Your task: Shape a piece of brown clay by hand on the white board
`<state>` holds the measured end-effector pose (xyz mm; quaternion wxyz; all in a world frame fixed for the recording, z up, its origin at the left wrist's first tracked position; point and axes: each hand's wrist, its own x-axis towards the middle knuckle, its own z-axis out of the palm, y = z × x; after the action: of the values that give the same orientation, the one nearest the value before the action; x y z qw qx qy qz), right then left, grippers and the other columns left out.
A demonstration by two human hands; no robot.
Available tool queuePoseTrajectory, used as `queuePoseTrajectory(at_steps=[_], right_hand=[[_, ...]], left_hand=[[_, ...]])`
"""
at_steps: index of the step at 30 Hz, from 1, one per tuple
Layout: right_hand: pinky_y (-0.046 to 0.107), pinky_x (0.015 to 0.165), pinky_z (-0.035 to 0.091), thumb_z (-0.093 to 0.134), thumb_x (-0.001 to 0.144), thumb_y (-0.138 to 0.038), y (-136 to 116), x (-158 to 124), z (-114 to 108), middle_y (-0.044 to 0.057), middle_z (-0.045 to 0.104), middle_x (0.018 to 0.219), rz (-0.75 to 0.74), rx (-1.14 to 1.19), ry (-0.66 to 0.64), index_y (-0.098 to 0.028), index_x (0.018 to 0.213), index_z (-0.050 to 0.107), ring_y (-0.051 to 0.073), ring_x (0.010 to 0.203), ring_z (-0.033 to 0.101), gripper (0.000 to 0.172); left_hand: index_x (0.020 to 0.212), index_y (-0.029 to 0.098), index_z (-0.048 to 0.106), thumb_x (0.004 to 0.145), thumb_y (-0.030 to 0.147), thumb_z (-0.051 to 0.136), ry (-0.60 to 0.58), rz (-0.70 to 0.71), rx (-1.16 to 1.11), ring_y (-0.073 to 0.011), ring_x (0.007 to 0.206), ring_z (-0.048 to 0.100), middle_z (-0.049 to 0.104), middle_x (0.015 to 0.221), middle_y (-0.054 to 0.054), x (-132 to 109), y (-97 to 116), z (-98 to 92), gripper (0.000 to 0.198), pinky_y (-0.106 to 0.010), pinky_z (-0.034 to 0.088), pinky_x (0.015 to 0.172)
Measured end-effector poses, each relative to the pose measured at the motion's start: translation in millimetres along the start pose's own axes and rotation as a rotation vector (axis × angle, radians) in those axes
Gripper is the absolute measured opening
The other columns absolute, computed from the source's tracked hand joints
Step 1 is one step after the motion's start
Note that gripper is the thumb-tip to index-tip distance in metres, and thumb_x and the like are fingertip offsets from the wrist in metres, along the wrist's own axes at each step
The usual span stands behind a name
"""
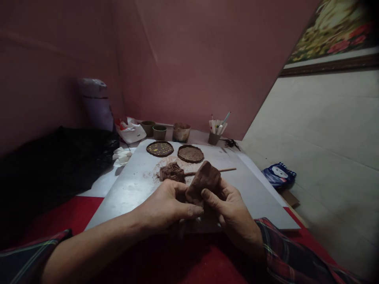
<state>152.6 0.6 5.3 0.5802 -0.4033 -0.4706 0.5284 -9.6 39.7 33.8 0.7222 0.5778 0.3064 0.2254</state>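
A thick slab of brown clay is held up over the front of a pale board. My left hand grips its lower left side, thumb across the bottom edge. On its right side my right hand has the thumb pressed on the near face and the other fingers behind. Just beyond lies a rough lump of clay, with crumbs around it. A thin wooden stick runs partly behind the slab. Farther back rest two flat round pieces, one with yellow specks, one plain brown.
Bowls, a stained container and a cup of pens line the back. A black bag and a purple cylinder are left. A blue packet lies right. Red cloth shows below the board.
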Motion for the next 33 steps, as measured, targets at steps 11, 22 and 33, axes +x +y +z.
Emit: queuePoseTrajectory(at_steps=[11, 22, 33], right_hand=[[0.032, 0.082, 0.053, 0.077, 0.072, -0.036, -1.7, -1.0, 1.6, 0.006, 0.072, 0.102, -0.001, 0.013, 0.021, -0.021, 0.104, 0.066, 0.021, 0.093, 0.067, 0.037], [0.032, 0.083, 0.052, 0.073, 0.076, -0.037, 1.6, 2.2, -5.1, 0.005, 0.071, 0.097, -0.062, -0.015, 0.071, -0.021, 0.108, 0.065, 0.018, 0.087, 0.065, 0.036], [0.036, 0.089, 0.052, 0.074, 0.076, -0.038, 2.0, 0.8, -5.1, 0.007, 0.071, 0.105, -0.044, 0.011, 0.061, -0.021, 0.108, 0.065, 0.022, 0.095, 0.066, 0.038]], left_hand=[[0.071, 0.01, 0.068, 0.068, 0.037, 0.076, 0.002, 0.008, 0.053, -0.0086, 0.051, 0.052, 0.062, 0.058, -0.001, -1.2, 1.3, -0.3, 0.028, -0.019, 0.04, 0.049], [0.08, 0.01, 0.065, 0.069, 0.042, 0.074, 0.082, -0.034, 0.04, -0.0072, 0.039, 0.048, 0.06, 0.053, 0.001, 2.0, -1.2, -6.8, 0.034, -0.018, 0.036, 0.039], [0.08, 0.01, 0.066, 0.068, 0.043, 0.076, 0.022, -0.028, -0.001, -0.0081, 0.043, 0.053, 0.063, 0.057, -0.002, 1.8, -0.5, -9.2, 0.037, -0.019, 0.042, 0.044]])
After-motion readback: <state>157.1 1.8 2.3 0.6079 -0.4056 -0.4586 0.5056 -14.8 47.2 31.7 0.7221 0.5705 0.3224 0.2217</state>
